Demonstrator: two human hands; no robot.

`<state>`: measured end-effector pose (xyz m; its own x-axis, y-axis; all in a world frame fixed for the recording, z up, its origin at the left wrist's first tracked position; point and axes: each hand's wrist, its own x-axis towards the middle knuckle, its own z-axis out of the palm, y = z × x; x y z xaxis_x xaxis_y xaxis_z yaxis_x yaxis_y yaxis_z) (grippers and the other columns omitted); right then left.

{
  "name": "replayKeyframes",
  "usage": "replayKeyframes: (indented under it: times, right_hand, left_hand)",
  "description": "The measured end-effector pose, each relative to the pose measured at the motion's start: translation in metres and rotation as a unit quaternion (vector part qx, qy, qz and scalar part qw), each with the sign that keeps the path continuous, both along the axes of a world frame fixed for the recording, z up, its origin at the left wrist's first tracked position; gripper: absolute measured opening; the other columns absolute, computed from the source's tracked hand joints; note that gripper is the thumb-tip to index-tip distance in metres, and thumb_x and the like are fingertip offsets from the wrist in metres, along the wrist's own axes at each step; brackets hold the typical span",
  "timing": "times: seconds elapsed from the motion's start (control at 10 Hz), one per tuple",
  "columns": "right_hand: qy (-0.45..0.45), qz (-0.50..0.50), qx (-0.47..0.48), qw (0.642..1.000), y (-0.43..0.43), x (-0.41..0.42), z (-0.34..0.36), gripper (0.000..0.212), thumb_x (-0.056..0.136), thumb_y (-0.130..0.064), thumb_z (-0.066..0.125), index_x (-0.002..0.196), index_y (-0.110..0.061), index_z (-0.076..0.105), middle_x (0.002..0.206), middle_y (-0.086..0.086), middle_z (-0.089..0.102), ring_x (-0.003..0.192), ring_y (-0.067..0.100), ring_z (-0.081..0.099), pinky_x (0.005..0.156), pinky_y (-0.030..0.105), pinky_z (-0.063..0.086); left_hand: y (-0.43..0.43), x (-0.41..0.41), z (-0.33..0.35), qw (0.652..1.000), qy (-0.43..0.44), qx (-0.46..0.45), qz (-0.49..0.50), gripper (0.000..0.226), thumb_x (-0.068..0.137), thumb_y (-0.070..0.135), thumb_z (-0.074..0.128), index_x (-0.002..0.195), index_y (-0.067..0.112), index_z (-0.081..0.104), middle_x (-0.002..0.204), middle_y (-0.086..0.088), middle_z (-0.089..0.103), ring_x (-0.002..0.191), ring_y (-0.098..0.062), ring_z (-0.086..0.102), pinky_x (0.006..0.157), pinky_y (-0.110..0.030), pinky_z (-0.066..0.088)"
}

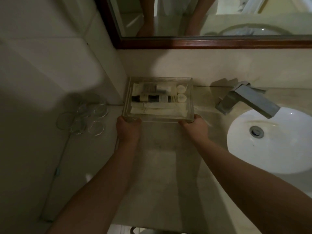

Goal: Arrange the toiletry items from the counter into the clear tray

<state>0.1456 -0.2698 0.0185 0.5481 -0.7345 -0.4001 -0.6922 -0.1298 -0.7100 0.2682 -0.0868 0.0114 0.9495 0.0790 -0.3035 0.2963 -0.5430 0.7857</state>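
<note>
Dim bathroom light falls on a pale stone counter (162,166), with a wood-framed mirror (202,43) along its back edge and a white sink (273,149) with a metal faucet (248,102) at its right. At the counter's back left corner, close to the wall, sits the clear tray (191,98), already filled: pale tubes (157,108) along its near side, a dark-banded bottle (150,98) across the middle, and two small round caps (181,93) near its right end, though blur makes finer detail uncertain. The left hand (128,127) curls around the tray's near left corner and the right hand (195,126) around its near right corner, fingers closed on the wall.

No loose toiletries show on the counter, so the job looks near done, with squaring the tray up as the step in hand. Push evenly with both hands, keeping the base flat so the bottle does not roll. Mind the glass coasters (96,115) beside the left edge.
</note>
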Motion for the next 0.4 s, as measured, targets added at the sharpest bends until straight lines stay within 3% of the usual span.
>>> replayKeyframes:
  times: [0.2, 0.3, 0.4]
  right_hand:
    - [0.022, 0.009, -0.006, 1.000, -0.005, -0.001, 0.001, 0.060, 0.083, -0.053, 0.064, 0.126, -0.012, 0.056, 0.120, 0.012, 0.066, 0.110, 0.032, 0.061, 0.076, 0.030, 0.042]
    - [0.033, 0.023, 0.001, 0.999, -0.009, 0.001, 0.003, 0.057, 0.085, -0.051, 0.063, 0.126, -0.011, 0.056, 0.121, 0.012, 0.065, 0.110, 0.032, 0.061, 0.077, 0.031, 0.042]
    - [0.039, 0.058, 0.018, 0.997, -0.015, -0.007, 0.008, 0.053, 0.085, -0.033, 0.069, 0.130, -0.009, 0.053, 0.118, 0.012, 0.066, 0.105, 0.028, 0.063, 0.080, 0.031, 0.050]
  left_hand:
    - [-0.005, 0.004, 0.001, 1.000, -0.010, 0.028, 0.007, 0.057, 0.071, 0.032, 0.077, 0.115, 0.006, 0.052, 0.117, -0.012, 0.061, 0.102, -0.029, 0.061, 0.083, -0.034, 0.051]
    - [-0.007, 0.008, -0.001, 1.000, -0.005, 0.027, 0.011, 0.060, 0.070, 0.031, 0.078, 0.117, 0.005, 0.052, 0.120, -0.014, 0.060, 0.105, -0.031, 0.060, 0.088, -0.039, 0.052]
    - [0.000, 0.001, -0.001, 1.000, 0.019, 0.006, -0.003, 0.063, 0.072, 0.029, 0.075, 0.125, 0.006, 0.049, 0.126, -0.013, 0.057, 0.110, -0.030, 0.058, 0.093, -0.041, 0.051]
